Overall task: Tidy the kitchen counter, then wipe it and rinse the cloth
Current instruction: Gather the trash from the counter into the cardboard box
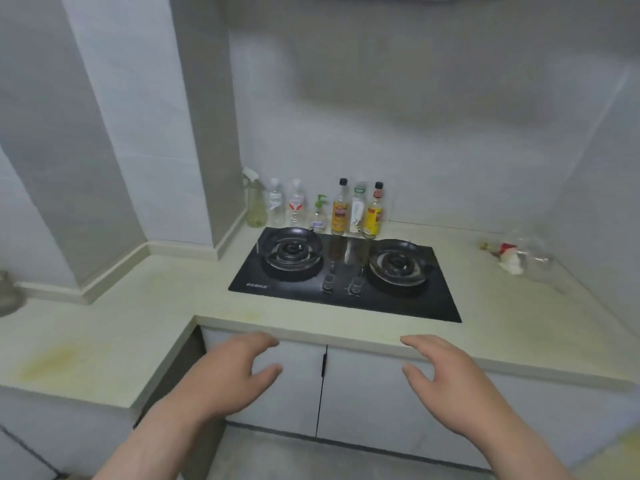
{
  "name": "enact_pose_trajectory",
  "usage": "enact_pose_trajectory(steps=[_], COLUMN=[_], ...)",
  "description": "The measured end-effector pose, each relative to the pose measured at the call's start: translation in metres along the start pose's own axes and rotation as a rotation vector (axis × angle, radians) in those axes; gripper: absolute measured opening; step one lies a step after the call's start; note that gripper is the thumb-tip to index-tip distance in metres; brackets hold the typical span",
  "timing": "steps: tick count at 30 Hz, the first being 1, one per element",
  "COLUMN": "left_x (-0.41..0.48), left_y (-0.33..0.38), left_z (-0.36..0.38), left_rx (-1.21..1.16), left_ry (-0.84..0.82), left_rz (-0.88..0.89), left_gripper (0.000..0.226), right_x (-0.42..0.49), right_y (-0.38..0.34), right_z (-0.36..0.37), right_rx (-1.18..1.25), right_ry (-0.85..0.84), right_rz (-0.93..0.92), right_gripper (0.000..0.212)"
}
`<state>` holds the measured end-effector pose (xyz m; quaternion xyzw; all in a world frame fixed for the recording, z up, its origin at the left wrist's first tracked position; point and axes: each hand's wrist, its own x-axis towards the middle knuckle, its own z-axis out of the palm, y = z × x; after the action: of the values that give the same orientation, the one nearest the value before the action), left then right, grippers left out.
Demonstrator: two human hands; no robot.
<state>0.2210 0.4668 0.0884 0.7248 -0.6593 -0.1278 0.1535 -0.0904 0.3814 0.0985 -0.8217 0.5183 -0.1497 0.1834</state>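
Observation:
A pale L-shaped counter (166, 299) carries a black two-burner gas hob (346, 271). Behind the hob, several bottles stand in a row along the wall, among them a spray bottle (255, 202), a green-pump bottle (318, 213) and two yellow-labelled sauce bottles (340, 209). At the far right lies a clear plastic bag with red and white scraps (519, 256). My left hand (232, 372) and my right hand (450, 379) hover in front of the counter's edge, fingers relaxed, holding nothing. No cloth is in view.
White cabinet doors (363, 393) sit under the counter, right behind my hands. A yellowish stain (65, 358) marks the counter's left wing. A grey metal object (8, 292) shows at the far left edge. Tiled walls enclose the corner.

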Motion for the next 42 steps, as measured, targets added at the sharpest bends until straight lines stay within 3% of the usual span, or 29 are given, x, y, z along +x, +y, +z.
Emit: enact_pose_trajectory(steps=[9, 19, 34, 42], left_x=[0.091, 0.206, 0.352, 0.384], left_y=[0.105, 0.160, 0.256, 0.330], left_z=[0.038, 0.092, 0.127, 0.150], left_rx=[-0.037, -0.085, -0.100, -0.090], left_ry=[-0.050, -0.128, -0.184, -0.108], left_rz=[0.217, 0.252, 0.298, 0.306], left_gripper=[0.046, 0.047, 0.049, 0.046], right_x=[-0.033, 0.030, 0.108, 0.126], right_y=[0.094, 0.188, 0.300, 0.378], right_z=[-0.058, -0.097, -0.151, -0.187], right_rx=[-0.005, 0.074, 0.118, 0.146], right_ry=[0.098, 0.043, 0.132, 0.150], right_rz=[0.282, 0.474, 0.522, 0.467], right_gripper=[0.041, 0.039, 0.039, 0.038])
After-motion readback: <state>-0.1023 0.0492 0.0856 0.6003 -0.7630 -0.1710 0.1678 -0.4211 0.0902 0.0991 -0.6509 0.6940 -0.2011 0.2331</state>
